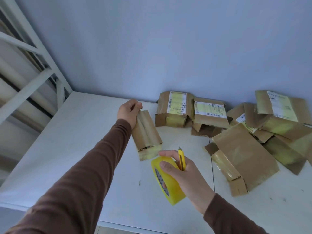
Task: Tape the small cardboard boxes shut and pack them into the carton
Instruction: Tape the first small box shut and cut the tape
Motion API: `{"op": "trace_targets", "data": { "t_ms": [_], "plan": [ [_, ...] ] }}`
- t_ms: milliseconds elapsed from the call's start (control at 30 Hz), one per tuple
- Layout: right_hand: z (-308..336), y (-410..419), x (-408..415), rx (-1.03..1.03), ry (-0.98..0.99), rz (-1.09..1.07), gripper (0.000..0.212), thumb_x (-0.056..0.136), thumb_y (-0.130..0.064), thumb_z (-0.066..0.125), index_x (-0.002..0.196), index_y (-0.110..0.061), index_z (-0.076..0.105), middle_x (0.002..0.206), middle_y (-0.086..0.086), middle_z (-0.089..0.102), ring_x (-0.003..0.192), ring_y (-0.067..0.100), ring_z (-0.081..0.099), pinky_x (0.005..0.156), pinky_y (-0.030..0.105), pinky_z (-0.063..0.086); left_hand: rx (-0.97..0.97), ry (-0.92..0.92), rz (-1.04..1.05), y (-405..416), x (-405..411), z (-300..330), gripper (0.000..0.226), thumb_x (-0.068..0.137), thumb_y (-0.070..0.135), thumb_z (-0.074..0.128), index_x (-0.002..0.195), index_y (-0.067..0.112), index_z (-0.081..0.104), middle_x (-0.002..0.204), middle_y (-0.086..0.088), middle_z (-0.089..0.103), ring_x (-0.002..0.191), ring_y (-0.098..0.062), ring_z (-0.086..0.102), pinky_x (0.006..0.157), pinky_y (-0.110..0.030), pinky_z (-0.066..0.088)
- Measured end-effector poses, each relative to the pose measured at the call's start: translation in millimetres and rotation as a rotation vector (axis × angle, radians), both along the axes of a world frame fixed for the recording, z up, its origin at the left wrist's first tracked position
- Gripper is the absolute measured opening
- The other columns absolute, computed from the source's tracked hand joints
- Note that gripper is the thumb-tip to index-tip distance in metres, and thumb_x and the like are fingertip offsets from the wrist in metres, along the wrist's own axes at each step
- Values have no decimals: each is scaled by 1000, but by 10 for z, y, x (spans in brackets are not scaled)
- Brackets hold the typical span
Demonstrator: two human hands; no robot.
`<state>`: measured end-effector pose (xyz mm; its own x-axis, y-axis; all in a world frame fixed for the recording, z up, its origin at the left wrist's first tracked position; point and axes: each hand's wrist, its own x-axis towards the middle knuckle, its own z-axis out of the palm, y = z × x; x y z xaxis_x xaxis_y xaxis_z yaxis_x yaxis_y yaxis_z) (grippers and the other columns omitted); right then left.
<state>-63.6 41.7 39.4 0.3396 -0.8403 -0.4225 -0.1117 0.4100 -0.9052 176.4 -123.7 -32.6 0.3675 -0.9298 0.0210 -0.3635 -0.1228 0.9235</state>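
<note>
My left hand (129,112) grips the far end of a small brown cardboard box (146,135), lifted over the white table (84,149). Yellowish clear tape covers its near end. My right hand (184,174) holds a roll of yellow clear tape (167,181) just below that end, with a yellow utility knife (182,159) pinched alongside, blade tip out and pointing away. Several other small boxes lie at the right: two labelled ones (175,108) (210,113) by the wall, a longer one (243,157) nearer me. No carton is in view.
More crumpled, taped boxes (283,122) pile up at the far right against the pale blue wall. A white metal shelf frame (30,65) stands at the left past the table edge. A seam (213,171) splits the table top.
</note>
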Motion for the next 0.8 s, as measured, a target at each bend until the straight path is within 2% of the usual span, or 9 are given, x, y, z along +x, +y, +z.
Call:
{"op": "trace_targets", "data": {
  "t_ms": [100, 200, 267, 367, 467, 533, 600, 700, 800],
  "plan": [
    [-50, -31, 51, -9, 23, 7, 22, 93, -28, 73, 115, -31, 72, 90, 20, 67, 68, 22, 68, 61, 26, 54, 17, 20, 34, -20, 15, -44, 27, 102, 30, 54, 82, 18, 69, 76, 6, 62, 66, -12, 53, 65, -25, 45],
    [-96, -58, 102, 5, 24, 6, 27, 87, -36, 77, 112, -32, 72, 100, 28, 67, 68, 25, 69, 62, 29, 55, 35, 47, 74, -52, 21, -61, 29, 102, 30, 54, 80, 18, 69, 75, 4, 61, 66, -14, 51, 67, -28, 46],
    [-135, -76, 126, 16, 23, 6, 32, 81, -40, 75, 111, -33, 72, 99, 27, 68, 65, 27, 69, 61, 33, 56, 58, 56, 92, -65, 11, -51, 29, 101, 30, 55, 80, 17, 70, 73, 3, 60, 66, -15, 50, 68, -29, 47],
    [-261, -95, 160, 11, 68, -7, 25, 88, -34, 77, 112, -34, 72, 92, 19, 70, 65, 25, 68, 63, 37, 59, 123, 97, 102, -81, 15, -52, 29, 100, 31, 59, 77, 19, 72, 72, 2, 63, 67, -15, 54, 71, -30, 51],
    [-406, -107, 218, -44, 167, 30, 31, 82, -49, 73, 113, -48, 67, 95, 0, 73, 86, 22, 73, 84, 46, 61, 301, 237, 78, -97, 60, -34, 23, 97, 34, 65, 91, 15, 77, 86, -3, 69, 78, -20, 61, 76, -33, 55],
    [-443, -144, 259, -31, 159, 49, 27, 88, -44, 71, 115, -44, 66, 98, 5, 75, 95, 26, 73, 88, 51, 59, 456, 312, 54, -132, 115, 24, 26, 95, 34, 69, 99, 8, 72, 92, -9, 67, 77, -22, 61, 76, -32, 53],
    [-427, -224, 289, 41, 98, 33, 22, 96, -26, 68, 118, -29, 65, 93, 12, 75, 84, 27, 75, 74, 46, 61, 546, 376, -4, -155, 159, 60, 23, 95, 29, 70, 87, 8, 67, 85, -11, 63, 72, -22, 58, 77, -35, 52],
    [-360, -353, 316, 103, 78, 31, 20, 97, -14, 66, 117, -12, 64, 90, 19, 70, 65, 16, 70, 58, 31, 55, 603, 404, -82, -167, 200, 76, 24, 99, 20, 62, 77, 10, 63, 74, -7, 59, 64, -17, 53, 70, -31, 51],
    [-319, -398, 323, 65, 156, 25, 20, 96, -9, 64, 115, -4, 65, 94, 6, 67, 61, -7, 65, 51, 10, 48, 576, 349, -52, -206, 243, 7, 23, 99, 7, 53, 79, 10, 63, 77, -9, 59, 66, -19, 55, 68, -30, 50]
  ]
}}
